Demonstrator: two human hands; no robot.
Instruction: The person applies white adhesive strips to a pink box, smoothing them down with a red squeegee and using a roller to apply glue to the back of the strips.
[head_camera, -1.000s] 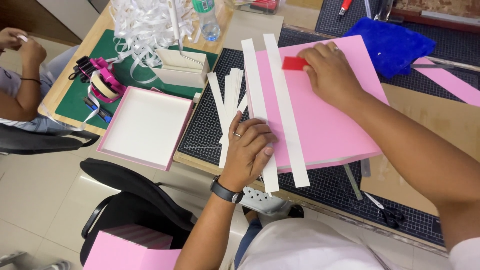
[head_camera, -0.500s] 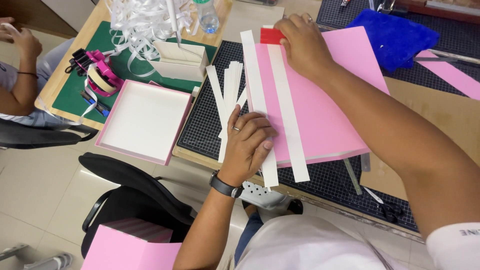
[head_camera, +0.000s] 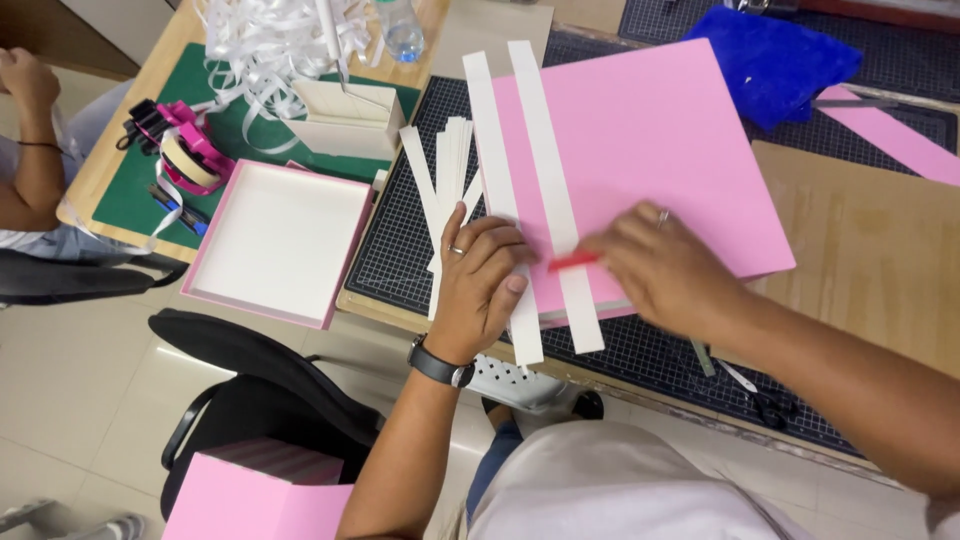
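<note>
Single head view, close, looking steeply down over pink board (head_camera: 650, 150) on cutting mat (head_camera: 400, 250).

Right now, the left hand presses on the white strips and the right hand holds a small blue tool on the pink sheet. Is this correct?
Not quite: the small tool in the right hand is red, not blue, as the head view shows. The rest stands: the left hand presses on the white strips, and the tool lies against the pink sheet.

Under my fingers (head_camera: 515, 285) lie matt white paper strips (head_camera: 500, 200) on a smooth pink card sheet (head_camera: 660, 140); the gridded cutting mat (head_camera: 400, 235) looks rubbery, dull.
</note>
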